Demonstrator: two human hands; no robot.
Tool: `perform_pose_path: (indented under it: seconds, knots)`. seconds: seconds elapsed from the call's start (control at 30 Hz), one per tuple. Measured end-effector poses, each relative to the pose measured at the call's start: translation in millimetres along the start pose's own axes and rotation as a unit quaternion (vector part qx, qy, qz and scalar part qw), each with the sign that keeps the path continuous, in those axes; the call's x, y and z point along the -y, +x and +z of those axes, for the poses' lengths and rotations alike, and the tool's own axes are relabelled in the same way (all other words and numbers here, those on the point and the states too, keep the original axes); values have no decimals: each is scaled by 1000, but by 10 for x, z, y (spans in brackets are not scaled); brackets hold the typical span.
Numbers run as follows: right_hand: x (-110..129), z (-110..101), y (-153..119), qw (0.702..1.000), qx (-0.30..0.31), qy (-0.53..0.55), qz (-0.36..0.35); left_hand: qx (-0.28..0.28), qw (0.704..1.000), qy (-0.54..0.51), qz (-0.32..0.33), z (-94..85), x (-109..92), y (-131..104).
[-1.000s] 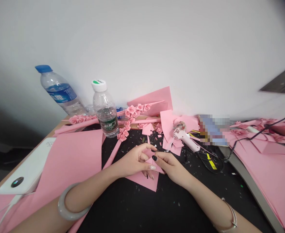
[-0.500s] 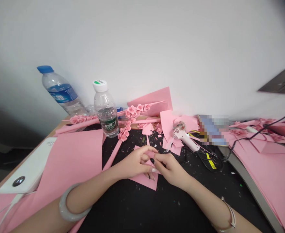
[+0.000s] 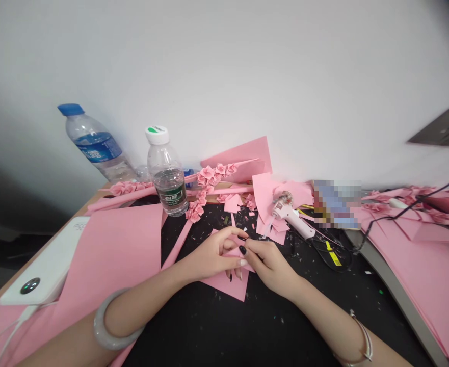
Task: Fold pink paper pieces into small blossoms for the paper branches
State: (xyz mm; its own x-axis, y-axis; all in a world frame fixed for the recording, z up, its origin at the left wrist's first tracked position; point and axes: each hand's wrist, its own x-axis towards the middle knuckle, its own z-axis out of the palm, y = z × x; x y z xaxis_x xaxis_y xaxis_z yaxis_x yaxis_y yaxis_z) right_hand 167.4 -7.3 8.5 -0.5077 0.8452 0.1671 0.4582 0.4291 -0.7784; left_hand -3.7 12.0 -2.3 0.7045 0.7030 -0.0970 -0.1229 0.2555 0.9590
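Observation:
Between my two hands is a small piece of pink paper (image 3: pixel 235 252), mostly covered by the fingers. My left hand (image 3: pixel 213 256) grips it from the left, with thumb and fingers pressed on it. From the right, my right hand (image 3: pixel 267 261) pinches its edge, the dark-nailed thumb on top. Both hands are just above a flat pink sheet (image 3: pixel 230 286) on the black mat (image 3: pixel 209 331). Behind them stands a pink paper flower stem (image 3: pixel 196 210), leaning over toward the glue gun (image 3: pixel 293 220), which lies on pink scraps.
A clear bottle (image 3: pixel 167 186) and a blue-capped bottle (image 3: pixel 94 145) stand at the back left. A white power bank (image 3: pixel 43 272) lies beside large pink paper (image 3: pixel 113 250). More pink sheets (image 3: pixel 411 270) and a black cable (image 3: pixel 390 218) are at the right.
The fingers have shifted slightly around the small pink paper, and my right hand has moved a little to the right. Both hands still hold it.

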Motion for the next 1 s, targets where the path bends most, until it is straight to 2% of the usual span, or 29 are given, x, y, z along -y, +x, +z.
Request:
perform_pose_path:
  seconds: [0.27, 0.57, 0.67, 0.87, 1.0]
  knots:
    - [5, 6, -7, 1000, -7, -18, -23, 8, 1000, -20, 1, -17, -8, 0]
    - [-30, 15, -22, 997, -57, -50, 15, -17, 1000, -25, 4, -13, -24, 21]
    - [-52, 20, -17, 996, -72, -33, 44, -38, 999, -32, -1, -15, -39, 23]
    - [-95, 33, -24, 984, -153, -17, 89, -105, 993, -46, 4, -47, -56, 30]
    - [-71, 54, -28, 984, -155, -25, 84, -126, 991, -38, 27, -36, -19, 47]
